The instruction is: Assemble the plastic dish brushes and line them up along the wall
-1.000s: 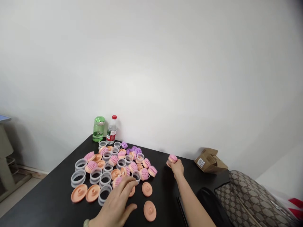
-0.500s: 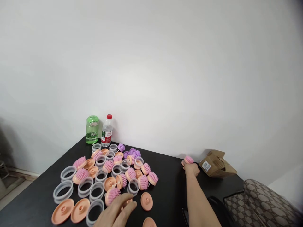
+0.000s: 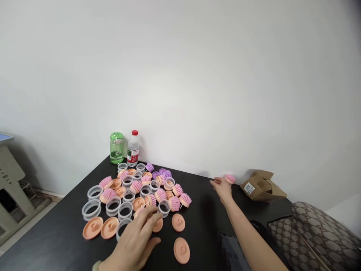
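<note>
My left hand [image 3: 137, 235] reaches over the near edge of a spread of round brush parts, thumb apart from the fingers. Its fingertips are close to a peach disc [image 3: 158, 226] and a partly covered pink-bristled piece. Away to the right, my right hand [image 3: 222, 187] has its fingers stretched leftward above the table by the wall. A pink-bristled brush head [image 3: 230, 179] rests just beside it, partly behind the hand. Two peach discs [image 3: 178, 223] with small centre knobs lie right of my left hand. Clear plastic rings [image 3: 91, 209] are scattered among pink brush heads [image 3: 108, 195].
A green bottle [image 3: 116, 148] and a red-capped water bottle [image 3: 133, 149] stand at the back left against the wall. Purple brush parts [image 3: 167, 174] lie at the back. An open cardboard box [image 3: 262, 187] and a patterned bag [image 3: 318, 229] sit on the right.
My right hand has let go of the pink brush head by the wall and moved left of it. My left hand reaches further into view, its thumb now spread. The view has shifted slightly.
</note>
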Action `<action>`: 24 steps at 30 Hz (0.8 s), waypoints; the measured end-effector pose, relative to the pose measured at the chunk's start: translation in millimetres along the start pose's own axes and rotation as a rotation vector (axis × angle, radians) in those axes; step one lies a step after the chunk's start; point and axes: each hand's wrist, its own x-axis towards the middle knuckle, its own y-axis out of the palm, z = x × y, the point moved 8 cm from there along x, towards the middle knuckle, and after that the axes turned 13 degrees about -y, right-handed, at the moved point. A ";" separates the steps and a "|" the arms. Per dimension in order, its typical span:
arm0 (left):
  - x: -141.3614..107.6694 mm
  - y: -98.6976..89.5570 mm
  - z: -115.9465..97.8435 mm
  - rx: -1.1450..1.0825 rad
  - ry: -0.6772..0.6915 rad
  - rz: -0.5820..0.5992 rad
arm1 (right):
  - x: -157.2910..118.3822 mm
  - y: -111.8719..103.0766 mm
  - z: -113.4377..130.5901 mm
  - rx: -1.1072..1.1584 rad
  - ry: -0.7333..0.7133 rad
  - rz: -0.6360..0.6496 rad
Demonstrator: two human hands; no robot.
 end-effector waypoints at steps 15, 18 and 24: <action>13.2 -11.4 1.3 -0.047 -0.019 0.000 | -133.2 66.9 98.3 0.138 -0.248 0.315; 10.3 -5.3 -2.2 -0.017 0.019 0.026 | -136.9 57.2 89.7 0.123 -0.175 0.249; 16.3 7.0 -11.6 0.087 0.047 0.019 | -148.7 37.9 73.4 0.257 -0.085 0.067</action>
